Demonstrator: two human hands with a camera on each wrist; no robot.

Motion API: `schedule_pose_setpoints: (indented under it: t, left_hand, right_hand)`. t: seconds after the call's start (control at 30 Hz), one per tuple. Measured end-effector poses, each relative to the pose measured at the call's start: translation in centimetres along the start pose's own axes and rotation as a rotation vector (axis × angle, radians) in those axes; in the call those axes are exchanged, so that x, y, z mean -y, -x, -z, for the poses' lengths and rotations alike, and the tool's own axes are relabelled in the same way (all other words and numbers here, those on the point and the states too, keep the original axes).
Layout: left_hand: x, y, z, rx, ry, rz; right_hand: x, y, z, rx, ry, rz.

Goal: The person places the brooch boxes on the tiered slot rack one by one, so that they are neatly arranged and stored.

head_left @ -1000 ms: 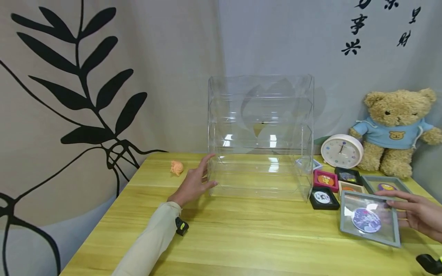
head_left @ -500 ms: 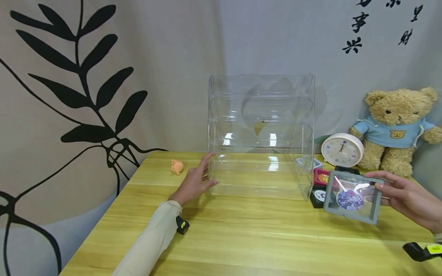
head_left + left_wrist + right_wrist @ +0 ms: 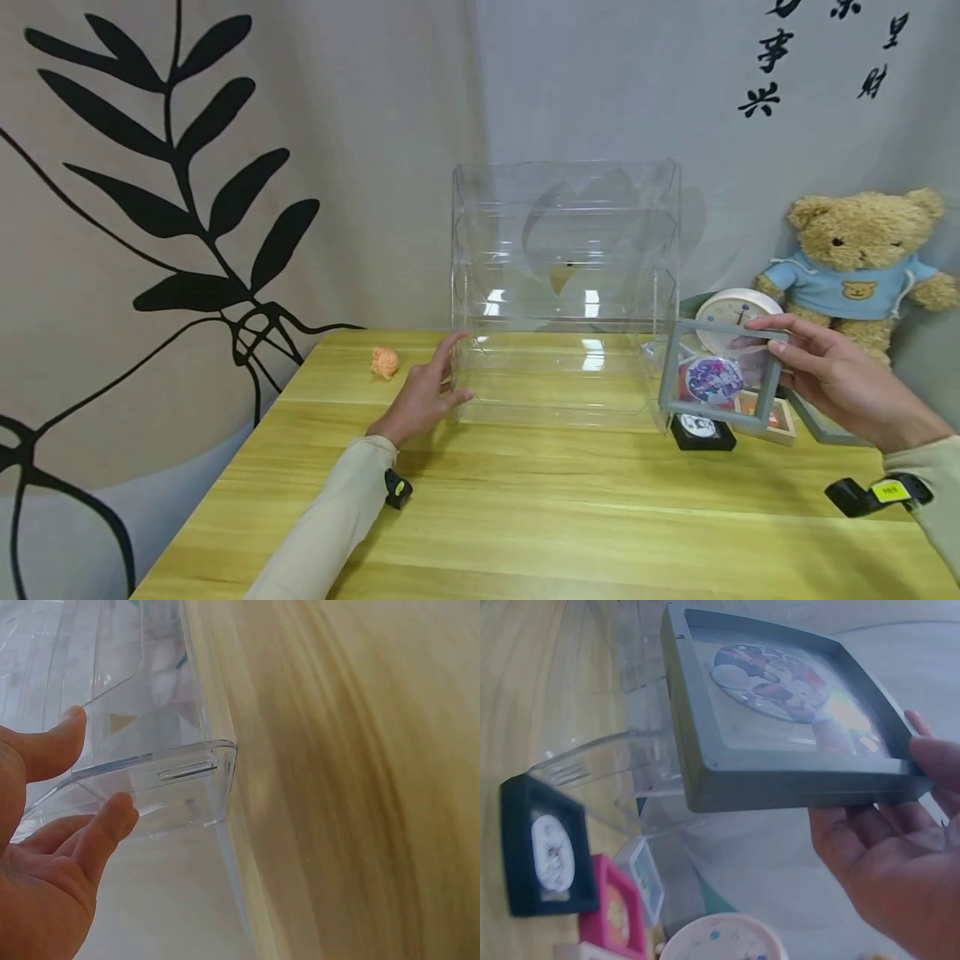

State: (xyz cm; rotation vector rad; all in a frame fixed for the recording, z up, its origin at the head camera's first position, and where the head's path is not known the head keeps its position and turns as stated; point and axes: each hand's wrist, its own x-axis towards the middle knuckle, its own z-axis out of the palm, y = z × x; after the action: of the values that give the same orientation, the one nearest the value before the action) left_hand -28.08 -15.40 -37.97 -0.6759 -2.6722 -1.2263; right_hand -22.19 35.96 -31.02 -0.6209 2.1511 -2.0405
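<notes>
A clear plastic tiered display rack (image 3: 566,292) stands at the back middle of the table. My left hand (image 3: 427,392) holds its left side; in the left wrist view the thumb (image 3: 56,750) and fingers (image 3: 105,840) lie on either side of the clear side panel. With thumb and fingers my right hand (image 3: 847,375) grips one edge of a grey display frame (image 3: 765,784) that has a see-through window. A round purple picture badge (image 3: 714,381) shows inside the window. The frame is raised, tilted, and overlaps the rack's right front corner in the head view.
Beneath and behind the raised frame lie a small black frame (image 3: 703,432), a pink frame (image 3: 615,907), a wooden one (image 3: 780,421) and a grey one (image 3: 825,423). A white clock (image 3: 731,308) and teddy bear (image 3: 862,267) stand behind. An orange figurine (image 3: 385,363) sits left.
My right hand has carried the grey frame up and leftward, from over the table's right side to the rack's right front corner. My left hand has stayed at the rack's left side.
</notes>
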Motion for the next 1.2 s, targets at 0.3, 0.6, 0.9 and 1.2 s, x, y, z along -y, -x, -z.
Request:
schedule_pose_setpoints:
  t: [0.3,0.6,0.9,1.2]
  left_hand:
    - [0.0,0.0,0.0,-0.003,-0.002,0.008]
    - [-0.2,0.1,0.2,-0.008,0.021,0.018]
    - [0.1,0.0,-0.2,-0.009,0.023,0.027]
    - [0.2,-0.2,-0.2,-0.024,0.029,0.020]
  right_hand:
    - [3.0,-3.1,-1.7,-0.017,0.067,-0.018]
    - [6.0,-7.2,-2.5,0.062,0.160,0.057]
    - [9.1,-11.1,-3.2,0.083,0.189,0.057]
    - [11.9,-14.8,-4.2,0.109,0.061,0.139]
